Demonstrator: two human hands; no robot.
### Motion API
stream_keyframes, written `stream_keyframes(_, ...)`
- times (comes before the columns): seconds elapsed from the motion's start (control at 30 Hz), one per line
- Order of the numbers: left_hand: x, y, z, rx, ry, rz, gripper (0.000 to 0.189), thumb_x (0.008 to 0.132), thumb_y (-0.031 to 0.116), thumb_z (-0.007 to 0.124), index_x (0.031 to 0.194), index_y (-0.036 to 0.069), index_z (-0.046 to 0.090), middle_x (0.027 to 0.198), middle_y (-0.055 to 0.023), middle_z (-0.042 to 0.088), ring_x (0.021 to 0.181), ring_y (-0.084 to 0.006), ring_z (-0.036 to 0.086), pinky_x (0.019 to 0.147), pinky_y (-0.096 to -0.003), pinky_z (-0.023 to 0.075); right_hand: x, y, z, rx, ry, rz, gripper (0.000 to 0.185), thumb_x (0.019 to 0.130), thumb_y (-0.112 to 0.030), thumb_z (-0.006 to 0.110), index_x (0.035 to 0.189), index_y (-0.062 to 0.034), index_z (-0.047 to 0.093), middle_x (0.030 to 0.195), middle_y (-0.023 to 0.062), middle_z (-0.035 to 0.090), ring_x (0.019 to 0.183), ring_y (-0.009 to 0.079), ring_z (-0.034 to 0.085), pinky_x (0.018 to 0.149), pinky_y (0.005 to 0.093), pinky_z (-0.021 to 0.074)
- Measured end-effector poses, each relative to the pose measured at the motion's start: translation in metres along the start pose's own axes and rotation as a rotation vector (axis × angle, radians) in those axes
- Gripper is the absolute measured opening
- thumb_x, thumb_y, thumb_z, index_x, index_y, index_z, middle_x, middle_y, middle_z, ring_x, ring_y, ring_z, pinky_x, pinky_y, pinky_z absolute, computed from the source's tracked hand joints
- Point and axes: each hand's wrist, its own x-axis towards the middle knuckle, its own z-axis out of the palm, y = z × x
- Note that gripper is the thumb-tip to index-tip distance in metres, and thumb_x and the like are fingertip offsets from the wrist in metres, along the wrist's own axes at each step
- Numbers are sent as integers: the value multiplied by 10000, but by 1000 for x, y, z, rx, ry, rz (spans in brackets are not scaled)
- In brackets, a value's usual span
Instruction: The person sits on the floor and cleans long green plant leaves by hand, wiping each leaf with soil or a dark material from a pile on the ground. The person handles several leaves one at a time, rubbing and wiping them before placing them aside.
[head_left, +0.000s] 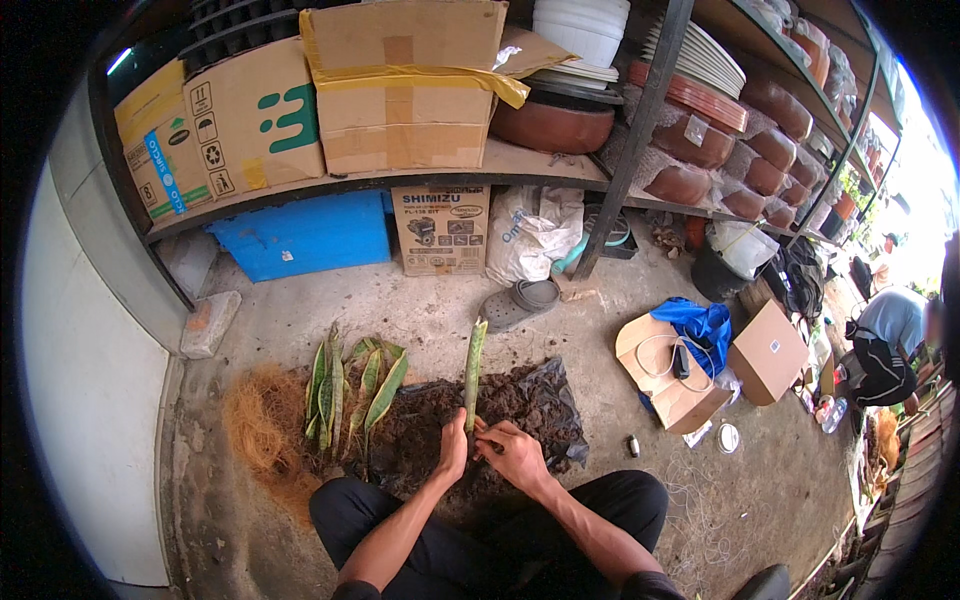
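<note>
A long snake plant leaf (475, 360) stands nearly upright before me, its top end ragged and pale. My left hand (453, 448) is closed around its lower part. At the leaf's base, the bent fingers of my right hand (514, 454) pinch at something too small to make out. Beneath both hands lies dark soil (517, 397) on a black plastic sheet (571, 420). Left of the hands, several variegated snake plant leaves (326, 390) stand in a clump beside a heap of brown coconut fibre (259, 427).
A grey clog (517, 304) sits beyond the soil. Cardboard boxes (401, 120) and stacked pots (551, 127) fill a shelf above a blue bin (307, 236). To the right are an opened carton (667, 367), a brown box (769, 352), tangled string (697, 495) and a bending person (889, 337).
</note>
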Motion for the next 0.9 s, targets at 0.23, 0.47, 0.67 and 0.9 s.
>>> stream_keyframes(0.23, 2, -3, 0, 17, 36, 63, 502, 1002, 440, 343, 865, 26, 592, 749, -42, 554, 624, -133, 523, 566, -312, 442, 1, -1, 0, 9, 19, -23, 214, 834, -154, 674, 1045, -141, 708, 912, 55, 637, 761, 264, 672, 657, 382, 559)
stream_keyframes(0.47, 3, -5, 0, 54, 34, 87, 481, 996, 441, 358, 881, 36, 591, 771, -39, 559, 658, -133, 519, 594, -315, 441, 0, 0, 1, 2, 18, -32, 209, 838, -145, 668, 1045, -137, 703, 945, 57, 638, 744, 276, 671, 639, 388, 560)
stream_keyframes(0.67, -1, 2, 2, 136, 52, 106, 480, 991, 444, 362, 892, 35, 592, 783, -42, 563, 694, -140, 519, 642, -327, 433, 0, -2, 0, 19, 3, -20, 210, 843, -149, 664, 1049, -130, 698, 954, 63, 633, 759, 286, 669, 655, 394, 559)
stream_keyframes(0.9, -5, 9, 5, 148, 75, 102, 469, 994, 427, 368, 871, 33, 591, 786, -48, 574, 721, -145, 525, 668, -331, 430, 1, -2, 0, 9, -21, 0, 212, 851, -154, 658, 1058, -124, 692, 964, 70, 627, 783, 291, 665, 681, 400, 557)
